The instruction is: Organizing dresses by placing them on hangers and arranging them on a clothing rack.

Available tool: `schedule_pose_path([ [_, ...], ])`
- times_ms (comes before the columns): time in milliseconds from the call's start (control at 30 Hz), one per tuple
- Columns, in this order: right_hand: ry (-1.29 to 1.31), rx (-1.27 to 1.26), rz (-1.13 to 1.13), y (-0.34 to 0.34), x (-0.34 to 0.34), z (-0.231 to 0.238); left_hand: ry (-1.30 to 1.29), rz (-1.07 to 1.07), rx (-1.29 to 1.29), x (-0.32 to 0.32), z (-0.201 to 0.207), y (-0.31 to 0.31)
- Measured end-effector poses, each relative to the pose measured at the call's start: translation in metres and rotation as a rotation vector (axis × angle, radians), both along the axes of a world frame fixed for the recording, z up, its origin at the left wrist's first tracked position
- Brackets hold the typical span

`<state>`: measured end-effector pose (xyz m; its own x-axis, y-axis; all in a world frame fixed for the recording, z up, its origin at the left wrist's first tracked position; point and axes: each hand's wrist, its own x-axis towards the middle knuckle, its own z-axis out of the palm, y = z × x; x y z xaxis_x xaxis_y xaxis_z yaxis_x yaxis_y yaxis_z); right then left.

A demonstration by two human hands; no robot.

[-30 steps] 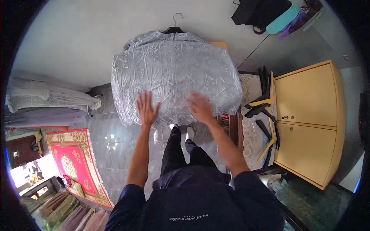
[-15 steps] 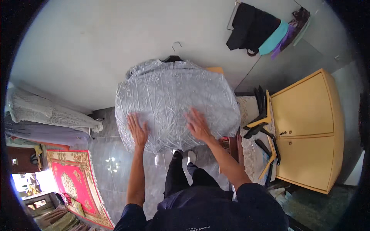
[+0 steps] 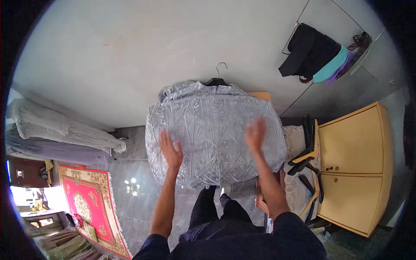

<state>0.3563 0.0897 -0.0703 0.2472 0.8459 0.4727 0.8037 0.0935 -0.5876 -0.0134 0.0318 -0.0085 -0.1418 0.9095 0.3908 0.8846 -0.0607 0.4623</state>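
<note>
A silver-grey patterned garment lies spread over a small table, a dark hanger with a metal hook poking out at its far end. My left hand rests flat on the cloth's near left part, fingers apart. My right hand lies flat on the right part, fingers spread, slightly blurred. Neither hand holds anything.
A yellow cabinet stands at the right with several dark hangers beside it. Dark and teal clothes hang on a wall rack at upper right. Folded pale fabrics lie at left, a red patterned rug on the tiled floor.
My right hand has slid out to the right across the garment, and my left hand has stayed on its near left part. The view has tilted, showing more wall.
</note>
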Motion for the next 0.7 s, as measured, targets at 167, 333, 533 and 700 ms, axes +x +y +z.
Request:
schedule_pose_path([
  [167,-0.142,-0.12,0.67,-0.011,-0.13,0.065,0.132,-0.227,-0.143,-0.005,0.007,0.037],
  [333,-0.284,-0.414,0.338,0.022,0.021,0.014,0.307,0.025,-0.289,-0.079,-0.006,0.05],
  [533,-0.248,-0.184,-0.221,0.064,0.078,-0.016,0.26,0.287,-0.182,-0.092,0.003,0.101],
  [700,-0.312,-0.168,0.133,0.118,-0.005,0.029,0.306,0.016,0.008,-0.057,0.02,0.16],
])
